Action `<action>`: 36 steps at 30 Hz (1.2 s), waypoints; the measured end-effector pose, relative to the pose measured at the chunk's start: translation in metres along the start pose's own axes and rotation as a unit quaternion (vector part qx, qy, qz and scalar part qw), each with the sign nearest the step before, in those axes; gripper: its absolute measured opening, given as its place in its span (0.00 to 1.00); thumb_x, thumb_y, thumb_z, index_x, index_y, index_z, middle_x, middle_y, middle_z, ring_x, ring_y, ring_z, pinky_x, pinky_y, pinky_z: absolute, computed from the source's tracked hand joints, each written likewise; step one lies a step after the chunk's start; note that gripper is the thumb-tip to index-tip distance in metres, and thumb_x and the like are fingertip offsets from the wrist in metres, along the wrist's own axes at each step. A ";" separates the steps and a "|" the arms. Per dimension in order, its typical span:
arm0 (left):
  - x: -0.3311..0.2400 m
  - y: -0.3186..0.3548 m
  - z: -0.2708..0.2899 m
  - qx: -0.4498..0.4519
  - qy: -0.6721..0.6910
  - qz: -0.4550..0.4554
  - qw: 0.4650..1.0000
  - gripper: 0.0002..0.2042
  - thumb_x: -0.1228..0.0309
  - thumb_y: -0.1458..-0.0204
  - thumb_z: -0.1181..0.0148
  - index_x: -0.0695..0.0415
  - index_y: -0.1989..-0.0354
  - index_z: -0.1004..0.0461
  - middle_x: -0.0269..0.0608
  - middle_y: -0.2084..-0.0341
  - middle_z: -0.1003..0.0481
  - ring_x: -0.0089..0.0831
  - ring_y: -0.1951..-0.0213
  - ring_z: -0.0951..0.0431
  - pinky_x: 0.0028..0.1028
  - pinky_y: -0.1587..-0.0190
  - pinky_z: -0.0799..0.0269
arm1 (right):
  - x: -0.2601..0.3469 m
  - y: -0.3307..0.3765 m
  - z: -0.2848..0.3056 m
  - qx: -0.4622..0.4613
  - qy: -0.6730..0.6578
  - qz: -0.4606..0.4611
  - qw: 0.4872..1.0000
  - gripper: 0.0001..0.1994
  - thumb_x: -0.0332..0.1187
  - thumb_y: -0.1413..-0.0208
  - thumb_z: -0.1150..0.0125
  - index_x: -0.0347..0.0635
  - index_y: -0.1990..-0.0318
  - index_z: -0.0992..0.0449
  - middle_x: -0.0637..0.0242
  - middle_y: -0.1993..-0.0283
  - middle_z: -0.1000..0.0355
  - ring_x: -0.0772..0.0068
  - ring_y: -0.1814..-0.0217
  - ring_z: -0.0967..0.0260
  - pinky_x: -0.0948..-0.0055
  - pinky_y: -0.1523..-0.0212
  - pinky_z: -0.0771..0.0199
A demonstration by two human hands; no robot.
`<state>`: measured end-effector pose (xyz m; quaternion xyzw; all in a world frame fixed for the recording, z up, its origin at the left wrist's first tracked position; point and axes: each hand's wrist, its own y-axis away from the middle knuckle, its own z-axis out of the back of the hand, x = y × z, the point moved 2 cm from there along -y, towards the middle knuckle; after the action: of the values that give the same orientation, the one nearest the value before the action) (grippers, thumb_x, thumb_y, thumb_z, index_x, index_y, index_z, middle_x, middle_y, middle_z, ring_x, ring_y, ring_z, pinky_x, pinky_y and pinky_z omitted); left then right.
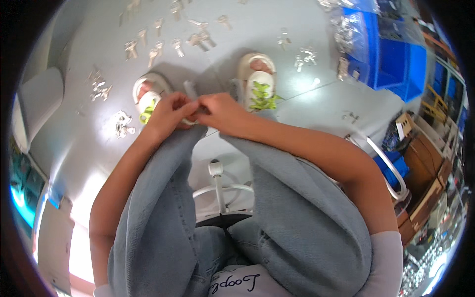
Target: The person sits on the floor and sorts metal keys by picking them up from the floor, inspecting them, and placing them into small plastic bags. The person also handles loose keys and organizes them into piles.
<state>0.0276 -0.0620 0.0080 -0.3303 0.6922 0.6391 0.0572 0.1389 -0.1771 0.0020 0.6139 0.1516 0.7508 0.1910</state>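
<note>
Seated on a white-framed chair (pixel 217 190), jeans-clad knees apart; left hand (pixel 168 111) and right hand (pixel 222 113) meet just past the knees, fingers of both pinched shut on a small pale part (pixel 190 91) held between them, kind too small to tell. Beyond the hands, both feet in white sandals (pixel 257 76) on the grey floor (pixel 74 138). Farther out, small metal parts (pixel 158 47) lie scattered over the floor; blue bins (pixel 396 64) stand at far right.
</note>
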 end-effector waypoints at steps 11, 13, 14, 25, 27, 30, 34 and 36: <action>-0.002 0.006 0.001 -0.064 -0.097 -0.097 0.988 0.09 0.70 0.52 0.46 0.62 0.67 0.34 0.37 0.75 0.30 0.23 0.72 0.28 0.22 0.71 0.30 | 0.025 0.013 0.014 0.077 -0.128 -0.036 0.988 0.19 0.33 0.60 0.49 0.32 0.59 0.34 0.50 0.66 0.30 0.56 0.65 0.30 0.66 0.64 0.32; 0.000 0.010 0.004 -0.079 -0.169 -0.140 0.972 0.07 0.72 0.53 0.46 0.63 0.70 0.32 0.37 0.78 0.29 0.22 0.74 0.29 0.21 0.72 0.32 | 0.022 0.013 0.016 0.064 -0.141 -0.048 0.987 0.18 0.34 0.58 0.49 0.33 0.59 0.34 0.50 0.66 0.29 0.58 0.65 0.30 0.67 0.64 0.32; 0.004 0.011 0.005 -0.070 -0.159 -0.132 0.976 0.06 0.73 0.54 0.46 0.63 0.71 0.32 0.37 0.79 0.29 0.22 0.74 0.29 0.21 0.72 0.33 | 0.020 0.011 0.014 0.037 -0.143 -0.045 0.988 0.17 0.32 0.57 0.50 0.32 0.59 0.34 0.51 0.66 0.29 0.63 0.63 0.30 0.71 0.63 0.32; -0.016 0.018 -0.013 0.007 -0.150 -0.166 0.975 0.06 0.74 0.58 0.42 0.64 0.78 0.31 0.39 0.80 0.27 0.22 0.77 0.29 0.23 0.72 0.34 | 0.021 0.010 0.020 0.025 -0.180 -0.106 0.978 0.13 0.36 0.54 0.45 0.32 0.72 0.29 0.58 0.75 0.28 0.73 0.72 0.29 0.76 0.72 0.32; -0.020 0.021 -0.015 0.023 -0.142 -0.179 0.973 0.06 0.74 0.57 0.42 0.64 0.78 0.31 0.38 0.80 0.27 0.21 0.76 0.29 0.22 0.72 0.34 | 0.021 0.012 0.023 0.043 -0.189 -0.094 0.977 0.11 0.35 0.53 0.46 0.32 0.72 0.30 0.60 0.75 0.28 0.75 0.73 0.30 0.77 0.72 0.32; -0.015 0.023 -0.013 0.074 -0.059 -0.170 0.981 0.06 0.74 0.55 0.43 0.63 0.78 0.31 0.37 0.80 0.27 0.21 0.76 0.29 0.21 0.71 0.34 | 0.024 0.012 0.024 0.075 -0.205 -0.068 0.973 0.09 0.33 0.52 0.47 0.33 0.73 0.32 0.63 0.76 0.29 0.76 0.73 0.31 0.77 0.72 0.33; -0.012 0.026 -0.010 0.148 0.060 -0.158 0.975 0.07 0.72 0.52 0.44 0.62 0.78 0.31 0.34 0.80 0.29 0.20 0.76 0.30 0.20 0.72 0.34 | 0.038 0.014 0.031 0.125 -0.187 -0.070 0.972 0.06 0.30 0.49 0.50 0.36 0.72 0.35 0.66 0.74 0.32 0.79 0.71 0.33 0.79 0.69 0.34; -0.015 0.027 -0.009 0.155 0.106 -0.157 0.970 0.07 0.72 0.52 0.44 0.61 0.77 0.31 0.34 0.81 0.29 0.19 0.76 0.30 0.20 0.72 0.34 | 0.044 0.014 0.036 0.137 -0.183 -0.075 0.971 0.06 0.30 0.48 0.51 0.37 0.71 0.36 0.68 0.72 0.34 0.79 0.70 0.34 0.80 0.67 0.34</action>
<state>0.0278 -0.0658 0.0400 -0.4879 0.7244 0.4683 0.1338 0.1651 -0.1692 0.0542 0.7483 0.2608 0.5812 0.1852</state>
